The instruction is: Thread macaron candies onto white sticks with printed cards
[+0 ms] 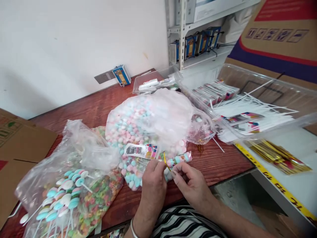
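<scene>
My left hand (pixel 154 181) is closed in a pinch around the gathered end of a clear-wrapped candy stick (pixel 179 158) with pastel pieces inside. A thin gold twist tie (pixel 165 160) stands up at that end, by my left fingertips. Thumb and forefinger of my right hand (pixel 194 185) pinch the tie's lower end. Just beyond, printed labels (pixel 141 150) lie on a big clear bag of pink, blue and white round candies (pixel 133 132). Part of the wrapped stick is hidden by my left fingers.
At the left, candy lollipops (pixel 65 195) lie on a bag of gummy rings (pixel 102 191). A clear bin (pixel 262 132) at the right holds white sticks (pixel 250 109) and labels. Gold twist ties (pixel 279 155) lie before it. Cardboard boxes (pixel 32 138) flank the table (pixel 84 109).
</scene>
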`<state>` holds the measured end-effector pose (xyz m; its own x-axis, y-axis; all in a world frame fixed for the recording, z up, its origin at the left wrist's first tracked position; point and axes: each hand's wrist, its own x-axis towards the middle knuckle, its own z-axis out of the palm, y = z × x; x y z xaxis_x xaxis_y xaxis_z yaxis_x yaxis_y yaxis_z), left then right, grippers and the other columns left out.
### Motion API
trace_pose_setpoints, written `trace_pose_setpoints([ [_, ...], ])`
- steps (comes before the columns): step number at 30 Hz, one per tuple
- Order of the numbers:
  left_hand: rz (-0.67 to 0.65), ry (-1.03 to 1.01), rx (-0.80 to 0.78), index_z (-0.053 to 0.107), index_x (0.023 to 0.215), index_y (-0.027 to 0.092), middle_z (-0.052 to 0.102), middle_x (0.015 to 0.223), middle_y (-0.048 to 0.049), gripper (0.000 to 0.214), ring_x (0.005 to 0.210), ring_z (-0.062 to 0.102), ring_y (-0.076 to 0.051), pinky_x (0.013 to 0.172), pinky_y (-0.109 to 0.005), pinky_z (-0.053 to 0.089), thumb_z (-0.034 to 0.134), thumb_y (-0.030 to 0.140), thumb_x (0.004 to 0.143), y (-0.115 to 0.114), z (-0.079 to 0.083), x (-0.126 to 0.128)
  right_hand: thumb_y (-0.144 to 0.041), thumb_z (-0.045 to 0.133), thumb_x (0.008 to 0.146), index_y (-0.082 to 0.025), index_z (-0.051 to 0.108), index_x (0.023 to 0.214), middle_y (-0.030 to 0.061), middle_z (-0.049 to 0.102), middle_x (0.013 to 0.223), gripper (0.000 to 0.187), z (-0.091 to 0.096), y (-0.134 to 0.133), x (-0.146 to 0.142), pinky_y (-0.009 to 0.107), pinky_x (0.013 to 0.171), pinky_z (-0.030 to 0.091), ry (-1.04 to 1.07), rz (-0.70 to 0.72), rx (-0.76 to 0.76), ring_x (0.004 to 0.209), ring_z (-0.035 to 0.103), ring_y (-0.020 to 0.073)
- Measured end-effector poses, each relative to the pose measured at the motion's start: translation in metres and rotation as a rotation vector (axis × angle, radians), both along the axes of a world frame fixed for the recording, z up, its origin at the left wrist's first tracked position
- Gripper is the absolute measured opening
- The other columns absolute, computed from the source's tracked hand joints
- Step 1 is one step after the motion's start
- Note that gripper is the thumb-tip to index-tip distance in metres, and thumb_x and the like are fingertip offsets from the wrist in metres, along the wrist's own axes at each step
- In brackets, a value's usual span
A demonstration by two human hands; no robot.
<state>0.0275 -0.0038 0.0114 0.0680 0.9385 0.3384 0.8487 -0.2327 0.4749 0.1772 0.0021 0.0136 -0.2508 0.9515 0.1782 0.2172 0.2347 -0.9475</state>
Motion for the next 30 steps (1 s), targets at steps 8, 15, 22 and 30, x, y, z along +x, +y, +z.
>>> trace_pose_setpoints([
  [8, 0.096, -0.131, 0.205, 0.057, 0.109, 0.018, 0.068, 0.089, -0.0049, 0.02, 0.079, 0.064, -0.016, 0.07, -0.026, 0.05, 0.05, 0.013, 0.092, -0.003, -0.007, -0.004, -0.03, 0.052, 0.089, -0.019, 0.057, 0.076, 0.0001, 0.061, 0.067, 0.018, -0.019, 0.005, -0.019, 0.023, 0.053, 0.044, 0.061, -0.048, -0.214, 0.058, 0.054, 0.0136],
  [15, 0.117, -0.466, -0.057, 0.07, 0.095, 0.019, 0.066, 0.084, -0.005, 0.017, 0.081, 0.061, -0.017, 0.074, -0.029, 0.047, 0.053, 0.02, 0.09, -0.002, 0.004, -0.003, -0.03, 0.052, 0.089, -0.02, 0.054, 0.073, -0.0006, 0.059, 0.063, 0.02, -0.019, 0.008, -0.02, 0.023, 0.05, 0.043, 0.005, -0.088, -0.135, 0.054, 0.053, 0.0133],
  [22, 0.207, -1.59, -0.569, 0.066, 0.083, 0.013, 0.048, 0.056, 0.0055, 0.028, 0.048, 0.036, -0.005, 0.046, -0.017, 0.028, 0.078, 0.035, 0.069, 0.007, -0.001, 0.001, -0.021, 0.05, 0.089, -0.021, 0.054, 0.077, -0.0003, 0.061, 0.067, 0.013, -0.021, 0.018, -0.02, 0.024, 0.054, 0.043, -0.137, -0.07, 0.046, 0.059, 0.056, 0.0144],
  [30, 0.152, -1.683, -0.558, 0.063, 0.085, 0.012, 0.044, 0.055, 0.0064, 0.031, 0.049, 0.032, -0.004, 0.047, -0.016, 0.027, 0.077, 0.036, 0.071, 0.01, -0.004, 0.002, -0.023, 0.051, 0.092, -0.019, 0.058, 0.11, 0.0071, 0.065, 0.101, 0.02, -0.013, 0.024, -0.02, 0.027, 0.069, 0.049, -0.084, -0.008, 0.091, 0.085, 0.062, 0.0177],
])
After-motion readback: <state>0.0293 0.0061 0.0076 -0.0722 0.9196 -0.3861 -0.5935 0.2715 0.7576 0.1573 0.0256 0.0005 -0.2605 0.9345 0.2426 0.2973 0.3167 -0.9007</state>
